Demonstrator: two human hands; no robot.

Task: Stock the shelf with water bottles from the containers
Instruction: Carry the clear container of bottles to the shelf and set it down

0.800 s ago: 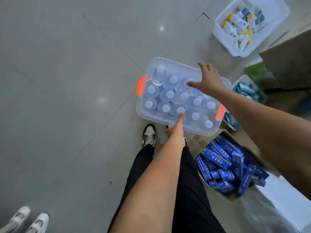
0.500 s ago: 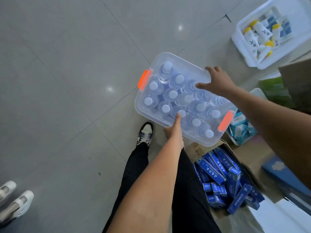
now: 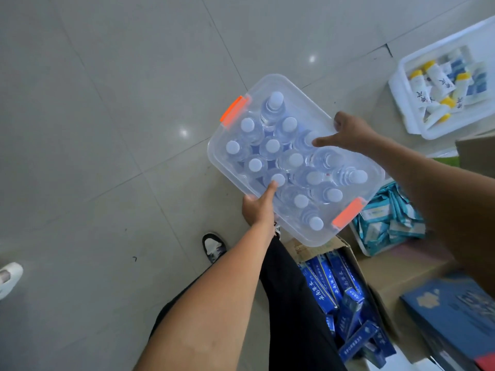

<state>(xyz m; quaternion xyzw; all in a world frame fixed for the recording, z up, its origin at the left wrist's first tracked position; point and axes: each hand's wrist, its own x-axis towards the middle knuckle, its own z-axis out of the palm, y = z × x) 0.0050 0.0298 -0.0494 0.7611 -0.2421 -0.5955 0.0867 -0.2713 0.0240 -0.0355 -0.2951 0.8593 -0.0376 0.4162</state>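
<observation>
Tiled floor [image 3: 107, 129], one clear bin [image 3: 302, 103] of about fifteen water bottles [image 3: 272, 149], gripped by left hand [image 3: 258, 210], right hand [image 3: 351, 132]

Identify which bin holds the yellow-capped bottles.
The white bin at top right. The clear bin has white-capped water bottles; the third bin holds teal packets.

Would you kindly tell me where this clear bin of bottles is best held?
Grip the clear bin under its long rims, one from each side, as the left hand and right hand do: it is wide, full of water bottles, and orange latches occupy the short ends.
</observation>
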